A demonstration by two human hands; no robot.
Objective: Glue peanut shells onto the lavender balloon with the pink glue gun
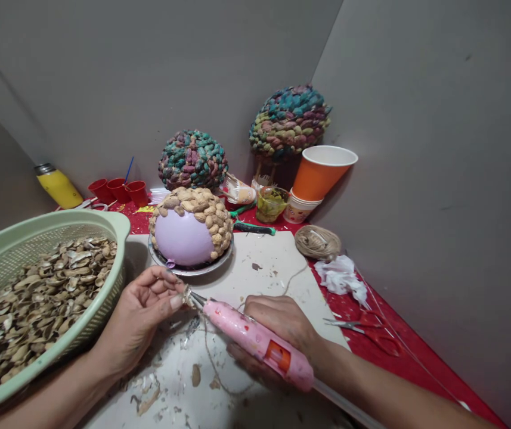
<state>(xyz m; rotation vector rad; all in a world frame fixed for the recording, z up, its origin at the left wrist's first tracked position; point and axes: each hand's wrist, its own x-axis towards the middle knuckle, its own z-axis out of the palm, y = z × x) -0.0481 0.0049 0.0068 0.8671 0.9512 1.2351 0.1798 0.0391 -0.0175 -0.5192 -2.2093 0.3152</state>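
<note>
My right hand (pixel 277 325) is wrapped round a pink glue gun (pixel 255 338), its metal nozzle pointing left. My left hand (pixel 148 307) is pinched shut at the nozzle tip, on a small piece I cannot make out. Both hands hover over a white board (pixel 273 265) stained with glue bits and shell crumbs. Just beyond them a purple balloon (pixel 183 238), partly covered with peanut shells, sits on a metal plate (pixel 192 269). A green basket (pixel 116 223) full of peanut shells stands by my left forearm.
Two painted shell balls (pixel 192 159) (pixel 288 122) stand at the back by the wall. Stacked orange and white paper cups (pixel 320 176), a twine ball (pixel 318 241), crumpled tissue (pixel 340 277), scissors (pixel 362 325), red cups (pixel 118 189) and a yellow bottle (pixel 58 186) lie about on the red tablecloth.
</note>
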